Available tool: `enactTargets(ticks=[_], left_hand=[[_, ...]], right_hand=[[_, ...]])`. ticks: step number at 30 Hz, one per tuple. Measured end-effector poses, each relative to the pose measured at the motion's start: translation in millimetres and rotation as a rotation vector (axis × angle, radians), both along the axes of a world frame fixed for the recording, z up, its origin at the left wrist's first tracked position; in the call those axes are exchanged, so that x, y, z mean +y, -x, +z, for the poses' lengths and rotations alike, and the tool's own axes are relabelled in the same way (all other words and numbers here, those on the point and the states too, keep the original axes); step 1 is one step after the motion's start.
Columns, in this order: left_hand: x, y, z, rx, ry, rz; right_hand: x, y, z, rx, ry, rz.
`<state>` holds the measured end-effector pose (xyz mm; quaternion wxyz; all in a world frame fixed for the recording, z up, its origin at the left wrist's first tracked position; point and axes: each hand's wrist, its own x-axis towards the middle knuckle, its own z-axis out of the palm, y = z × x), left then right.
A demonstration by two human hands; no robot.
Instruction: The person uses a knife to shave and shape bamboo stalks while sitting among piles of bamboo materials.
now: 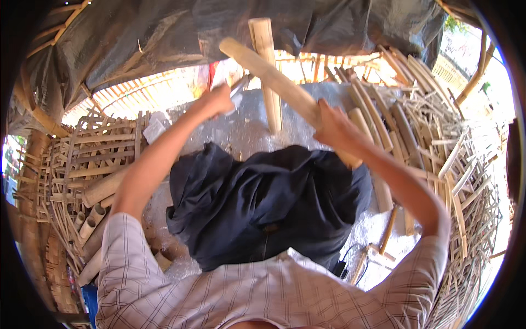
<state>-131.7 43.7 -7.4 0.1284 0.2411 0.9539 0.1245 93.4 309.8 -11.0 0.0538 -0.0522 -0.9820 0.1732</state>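
My right hand is closed round a long split bamboo slat, which slants from the upper middle down to the right, over my lap. In my left hand, fingers wrapped, is a knife; its short grey blade points up toward the slat, and the handle is hidden in my fist. Between my hands stands a bamboo piece, upright on the grey floor, with the slat crossing in front of it. Dark cloth covers my bent legs.
Bamboo tubes and a lattice of strips lie at the left. Split bamboo lengths and a heap of thin offcuts fill the right side. A dark plastic sheet hangs across the far side, above a slatted fence.
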Motion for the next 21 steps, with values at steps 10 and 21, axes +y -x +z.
enactTargets(ticks=[10, 21], left_hand=[[-2, 0, -4, -0.124, -0.125, 0.059], [3, 2, -5, -0.104, -0.113, 0.051]], right_hand=[[-20, -51, 99, 0.173, 0.071, 0.026], [-33, -36, 138, 1.045, 0.083, 0.039]])
